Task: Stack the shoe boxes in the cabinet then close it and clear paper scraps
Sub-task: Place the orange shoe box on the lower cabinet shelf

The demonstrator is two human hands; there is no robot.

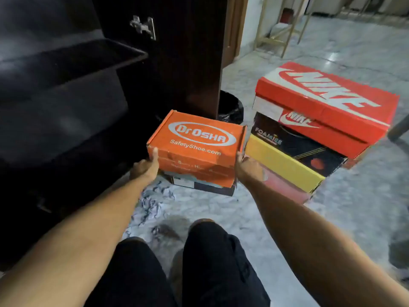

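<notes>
An orange Dr.Osha shoe box (pixel 197 142) sits on top of a dark box (pixel 212 189) on the floor, in front of the open dark cabinet (pixel 66 96). My left hand (pixel 146 165) presses its left side and my right hand (pixel 247 167) presses its right side. To the right stands a stack: a red Nike box (pixel 327 103) on top, a black Foamies box (pixel 298 149) under it, then a yellow box (pixel 283 167) and a pink box (pixel 285 189). Crumpled paper scraps (pixel 152 202) lie on the floor near my left forearm.
The cabinet's open door (pixel 194 52) stands upright just behind the orange box. A black bin with a liner (pixel 230 109) sits behind that door. My knees in dark trousers (pixel 199 262) are low in the view. A gold-legged frame (pixel 283 29) stands far back on the marble floor.
</notes>
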